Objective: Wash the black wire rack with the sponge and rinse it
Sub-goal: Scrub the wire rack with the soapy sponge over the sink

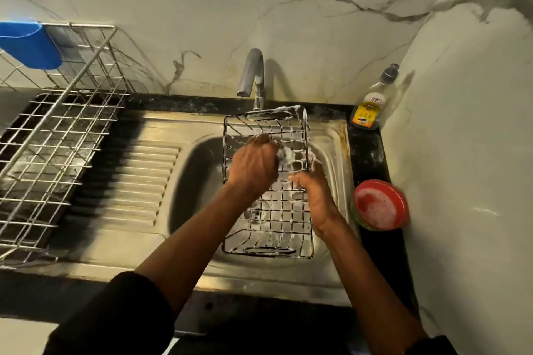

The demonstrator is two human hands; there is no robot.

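— Where is the rack now?
— The black wire rack (277, 210) is held tilted over the sink (196, 170), below the tap (253, 75). There is foam on its wires.
— And the hands?
— The right hand (315, 199) grips the right edge of the rack. The left hand (253, 164) is curled around the foamy sponge (286, 155) and holds it against the wires. The sponge looks blurred.

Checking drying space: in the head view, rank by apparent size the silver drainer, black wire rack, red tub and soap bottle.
1. Silver drainer, largest.
2. Black wire rack.
3. Red tub and soap bottle: too alike to rank.
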